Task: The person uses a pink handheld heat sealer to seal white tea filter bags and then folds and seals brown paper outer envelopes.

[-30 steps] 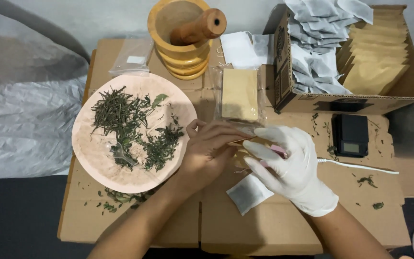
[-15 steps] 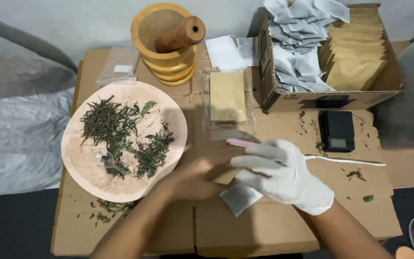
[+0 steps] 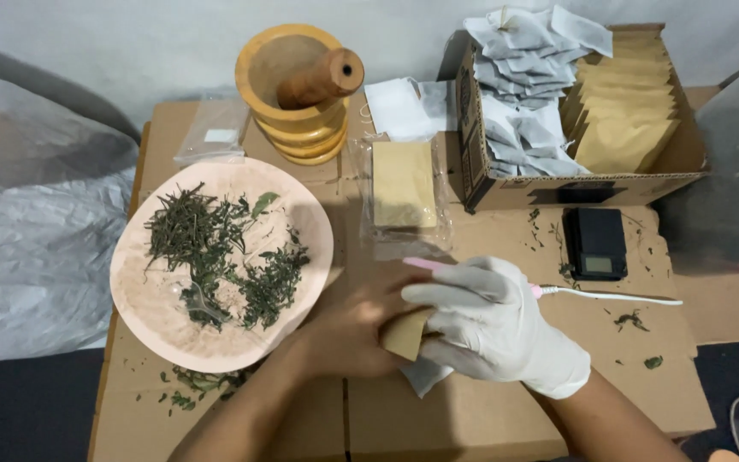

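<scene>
My bare left hand [image 3: 354, 329] and my white-gloved right hand [image 3: 493, 323] meet over the cardboard table [image 3: 455, 419]. Both pinch a small brown paper pouch [image 3: 407, 332]. A white filter bag [image 3: 425, 374] sticks out below the glove. A pink corded tool [image 3: 425, 264] lies just behind my right hand, its white cord [image 3: 609, 297] trailing right; whether the glove grips it cannot be told. A round wooden plate [image 3: 151, 318] with dried green herbs [image 3: 215, 252] lies to the left of my left hand.
A wooden mortar with pestle [image 3: 299, 90] stands at the back. A clear packet of brown pouches [image 3: 404, 190] lies behind my hands. A cardboard box [image 3: 558, 184] of white bags and brown pouches sits at back right, a small black scale [image 3: 594, 243] before it. Herb crumbs lie scattered.
The view has shifted slightly. My hands have closed together on the brown pouch, which now shows between them, with the pink tool lying behind the glove.
</scene>
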